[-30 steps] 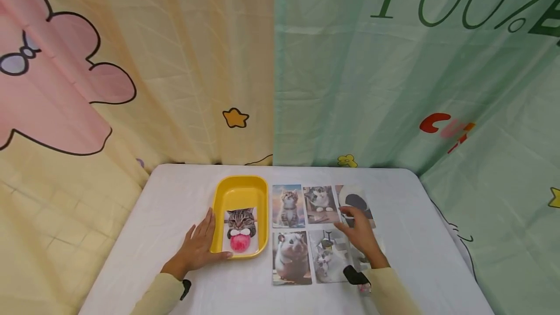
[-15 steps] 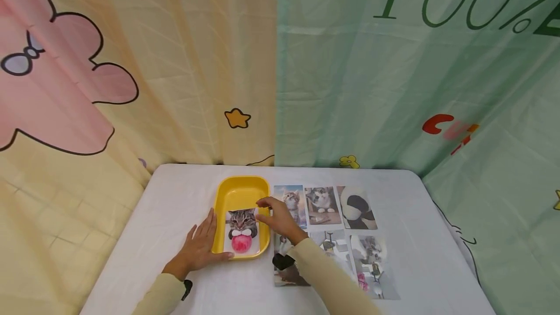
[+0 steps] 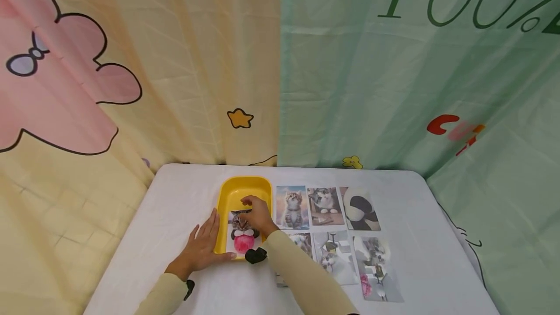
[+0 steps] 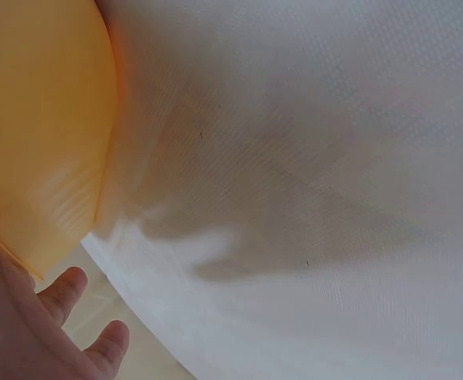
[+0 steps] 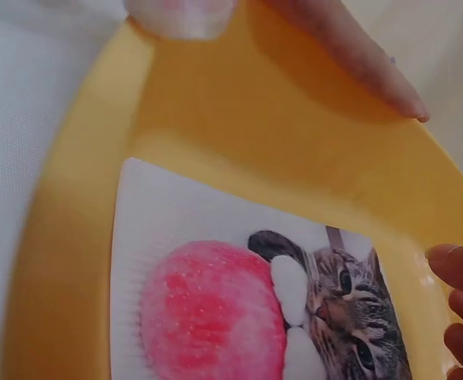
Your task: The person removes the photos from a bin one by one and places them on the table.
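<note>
A yellow tray (image 3: 245, 182) stands on the white table with a photo card (image 3: 243, 243) of a tabby cat and a pink ball in it. My left hand (image 3: 202, 243) lies along the tray's left side with extended fingers, its thumb at the front rim. In the left wrist view, part of the left hand (image 4: 25, 332) shows beside the tray wall (image 4: 41, 134). My right hand (image 3: 259, 214) is over the tray, near the top of the cat card. Its bent fingers (image 5: 461, 269) appear apart from the card (image 5: 215, 317) in the right wrist view, with nothing visible between them.
Right of the tray several photo cards lie in two rows, including a kitten card (image 3: 293, 208), a grey-and-white cat card (image 3: 325, 206), a black-and-white card (image 3: 360, 209) and a pale collage card (image 3: 378, 269). My right sleeve (image 3: 302, 271) covers part of the lower-left card. Curtains (image 3: 350, 86) hang behind the table.
My right hand has moved left from above the right-hand cards, across the tray's right rim, to over the cat card. The left hand has stayed at the tray.
</note>
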Available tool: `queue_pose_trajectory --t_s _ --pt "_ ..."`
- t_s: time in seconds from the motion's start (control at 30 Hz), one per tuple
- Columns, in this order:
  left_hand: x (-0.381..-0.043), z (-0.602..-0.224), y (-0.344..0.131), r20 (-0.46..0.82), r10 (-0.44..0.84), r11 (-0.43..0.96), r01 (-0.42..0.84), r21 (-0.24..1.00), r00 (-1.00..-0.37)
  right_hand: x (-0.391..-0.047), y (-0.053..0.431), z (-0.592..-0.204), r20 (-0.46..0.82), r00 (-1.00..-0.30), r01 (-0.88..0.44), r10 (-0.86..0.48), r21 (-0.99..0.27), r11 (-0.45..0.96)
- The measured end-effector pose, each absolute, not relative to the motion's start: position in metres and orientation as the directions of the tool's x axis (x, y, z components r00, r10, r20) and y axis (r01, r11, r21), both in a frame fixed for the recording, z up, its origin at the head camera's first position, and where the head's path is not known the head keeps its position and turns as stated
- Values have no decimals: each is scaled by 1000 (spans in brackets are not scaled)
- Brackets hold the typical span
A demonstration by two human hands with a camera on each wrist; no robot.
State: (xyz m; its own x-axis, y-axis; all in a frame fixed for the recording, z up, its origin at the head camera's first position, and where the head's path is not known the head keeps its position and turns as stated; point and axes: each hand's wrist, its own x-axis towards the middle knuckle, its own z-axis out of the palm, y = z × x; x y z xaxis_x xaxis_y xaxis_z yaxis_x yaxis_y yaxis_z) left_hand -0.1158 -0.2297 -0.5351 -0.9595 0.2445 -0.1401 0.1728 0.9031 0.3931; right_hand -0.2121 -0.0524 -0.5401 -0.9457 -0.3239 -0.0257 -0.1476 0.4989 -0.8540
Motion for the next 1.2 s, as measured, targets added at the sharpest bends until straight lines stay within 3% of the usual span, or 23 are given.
queue_pose_trajectory --t_s 0.17,0.67,0.8,1.03,1.2 --pt "-115 -532 -229 -157 243 909 168 381 -957 -210 -59 -550 -72 -968 -71 -242 -841 536" --pt "-115 -534 -227 -155 251 904 173 392 -956 -205 -62 -562 -65 -984 -64 -168 -744 665" --pt "-115 -535 -227 -153 253 901 175 397 -955 -206 -61 -561 -76 -981 -50 -178 -792 609" --pt "-115 -534 -228 -143 252 909 183 375 -957 -208 -60 -554 -90 -973 15 -212 -943 331" --pt "-115 -536 -229 -131 250 907 184 380 -959 -209 -59 -553 -48 -986 0 -162 -959 284"
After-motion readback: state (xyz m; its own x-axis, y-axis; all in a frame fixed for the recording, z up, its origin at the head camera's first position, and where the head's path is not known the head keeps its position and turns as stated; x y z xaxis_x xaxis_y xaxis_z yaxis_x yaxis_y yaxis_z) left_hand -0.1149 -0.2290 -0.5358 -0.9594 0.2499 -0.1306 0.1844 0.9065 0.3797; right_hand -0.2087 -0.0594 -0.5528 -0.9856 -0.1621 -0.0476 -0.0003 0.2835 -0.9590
